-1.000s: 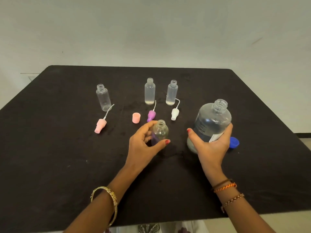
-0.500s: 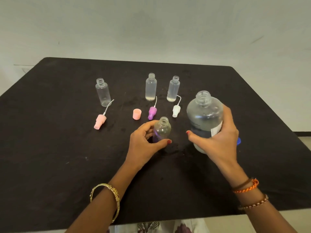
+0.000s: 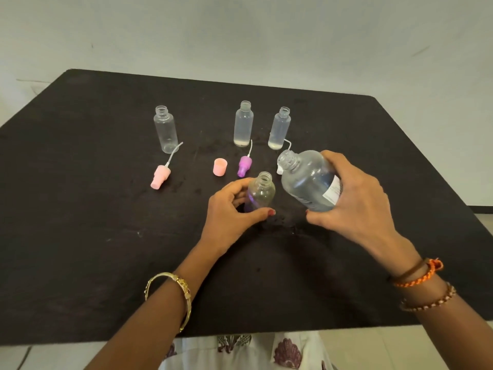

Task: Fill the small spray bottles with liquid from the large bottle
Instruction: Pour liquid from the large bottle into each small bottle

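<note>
Your right hand grips the tilted large bottle, its mouth just beside the small bottle held near-centre by your left hand. Two narrow necks: misalign and you'll spill.

Black counter, matte, with faint damp smears and specks near its middle. Pale grey-white wall behind it, lightly scuffed. Light tiled floor shows below the counter's near edge at right. White cloth with a purple shell print at bottom centre. Gold bangle on one wrist; orange braided band and beaded bracelet on the other.
</note>
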